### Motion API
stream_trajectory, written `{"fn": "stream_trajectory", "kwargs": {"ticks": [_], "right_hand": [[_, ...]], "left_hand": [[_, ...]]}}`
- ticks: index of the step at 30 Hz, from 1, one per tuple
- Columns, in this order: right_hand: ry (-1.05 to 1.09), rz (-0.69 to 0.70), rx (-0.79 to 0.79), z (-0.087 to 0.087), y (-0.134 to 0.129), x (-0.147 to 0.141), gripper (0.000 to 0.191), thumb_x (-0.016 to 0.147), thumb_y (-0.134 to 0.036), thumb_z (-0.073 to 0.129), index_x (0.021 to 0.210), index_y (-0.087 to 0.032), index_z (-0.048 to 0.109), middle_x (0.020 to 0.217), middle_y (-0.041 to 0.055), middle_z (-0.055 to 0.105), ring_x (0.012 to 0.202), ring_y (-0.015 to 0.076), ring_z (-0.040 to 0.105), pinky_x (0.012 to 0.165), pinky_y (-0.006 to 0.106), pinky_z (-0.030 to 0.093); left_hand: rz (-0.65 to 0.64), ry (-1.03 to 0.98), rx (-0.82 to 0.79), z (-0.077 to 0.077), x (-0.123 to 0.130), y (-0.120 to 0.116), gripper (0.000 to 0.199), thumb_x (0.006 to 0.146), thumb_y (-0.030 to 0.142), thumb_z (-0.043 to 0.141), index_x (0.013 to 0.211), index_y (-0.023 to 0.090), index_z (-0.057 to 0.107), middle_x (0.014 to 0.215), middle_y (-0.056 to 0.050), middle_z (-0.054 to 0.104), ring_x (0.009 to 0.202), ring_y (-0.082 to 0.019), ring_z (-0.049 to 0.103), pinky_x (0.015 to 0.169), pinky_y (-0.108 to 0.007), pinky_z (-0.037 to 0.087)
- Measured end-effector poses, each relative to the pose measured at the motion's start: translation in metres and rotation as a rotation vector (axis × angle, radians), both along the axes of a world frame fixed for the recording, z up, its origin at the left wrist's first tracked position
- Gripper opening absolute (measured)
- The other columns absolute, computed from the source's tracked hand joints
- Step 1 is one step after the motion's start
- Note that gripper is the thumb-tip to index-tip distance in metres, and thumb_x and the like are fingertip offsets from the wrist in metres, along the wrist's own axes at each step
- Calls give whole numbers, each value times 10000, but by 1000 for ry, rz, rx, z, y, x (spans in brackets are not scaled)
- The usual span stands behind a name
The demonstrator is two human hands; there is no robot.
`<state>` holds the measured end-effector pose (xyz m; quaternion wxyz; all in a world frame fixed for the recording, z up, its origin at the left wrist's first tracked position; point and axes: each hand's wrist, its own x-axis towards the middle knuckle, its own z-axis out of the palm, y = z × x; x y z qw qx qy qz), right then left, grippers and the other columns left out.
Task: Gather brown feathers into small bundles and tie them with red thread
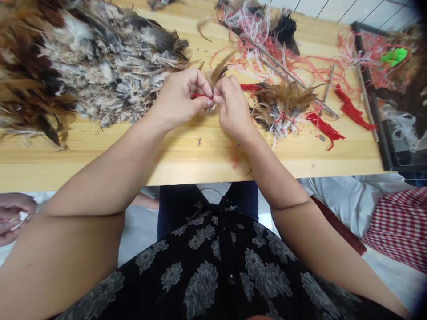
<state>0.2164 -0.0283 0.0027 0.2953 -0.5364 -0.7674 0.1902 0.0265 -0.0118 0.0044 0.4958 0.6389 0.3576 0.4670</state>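
Observation:
Both my hands meet above the wooden table (187, 155), fingertips almost touching. In a pinch, my left hand (183, 95) grips a short red thread (200, 95). My right hand (231, 104) is closed around the base of a small bunch of brown feathers (219, 71), whose tips stick up past the fingers. The thread runs to the bunch's base, which the fingers mostly hide. Just right of my right hand lies a pile of feather bunches tied with red thread (283, 106).
A big heap of grey and brown feathers (116, 62) covers the table's left. Red thread bundles (353, 109), thin sticks (280, 69) and tangled pink and white strings (253, 35) lie at the right. A dark-framed tray (363, 89) stands at the right edge. Another person's hand (15, 218) shows at lower left.

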Motion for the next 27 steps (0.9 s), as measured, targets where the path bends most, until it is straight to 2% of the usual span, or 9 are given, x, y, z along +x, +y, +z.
{"fn": "stream_trajectory", "kwargs": {"ticks": [5, 10, 14, 19, 23, 27], "right_hand": [[91, 61, -15, -5, 7, 6, 136, 1141, -151, 566, 1074, -269, 585, 1278, 94, 738, 1289, 275, 698, 1229, 456, 603], [192, 96, -105, 0, 9, 8, 152, 1131, -131, 565, 1054, -262, 578, 1239, 71, 756, 1226, 248, 713, 1219, 448, 609], [213, 114, -148, 2, 10, 12, 124, 1163, -208, 593, 1052, -263, 602, 1199, 58, 751, 1157, 245, 706, 1192, 453, 622], [205, 134, -158, 8, 7, 17, 154, 1186, -265, 583, 1032, -262, 600, 1178, 53, 742, 1174, 249, 700, 1209, 453, 611], [222, 120, -179, 11, 7, 17, 187, 1198, -319, 578, 1018, -269, 579, 1174, 54, 725, 1178, 246, 688, 1214, 434, 607], [303, 106, -203, 10, 8, 16, 290, 1189, -462, 640, 982, -283, 545, 1124, 42, 692, 1155, 238, 672, 1166, 389, 619]], "left_hand": [[7, 8, -31, 0, -4, 2, 288, 871, 80, 983, 927, 281, 785, 912, 45, 841, 868, -200, 729, 823, -330, 553], [21, 20, -73, 6, -4, 2, 321, 893, -7, 952, 901, 262, 778, 864, 55, 838, 836, -180, 751, 812, -311, 558], [41, 27, -77, 10, -2, 0, 349, 890, -67, 941, 881, 249, 793, 828, 53, 837, 808, -181, 755, 780, -307, 552], [40, 30, -109, 15, 0, -4, 373, 890, -108, 906, 854, 245, 789, 823, 42, 828, 769, -164, 753, 774, -312, 566], [36, 23, -94, 13, 0, -3, 362, 889, -67, 934, 840, 264, 797, 831, 45, 842, 760, -167, 742, 763, -314, 571], [39, -19, -56, 9, 0, -2, 305, 934, 134, 1043, 832, 288, 800, 777, 50, 815, 671, -162, 661, 714, -340, 557]]}}
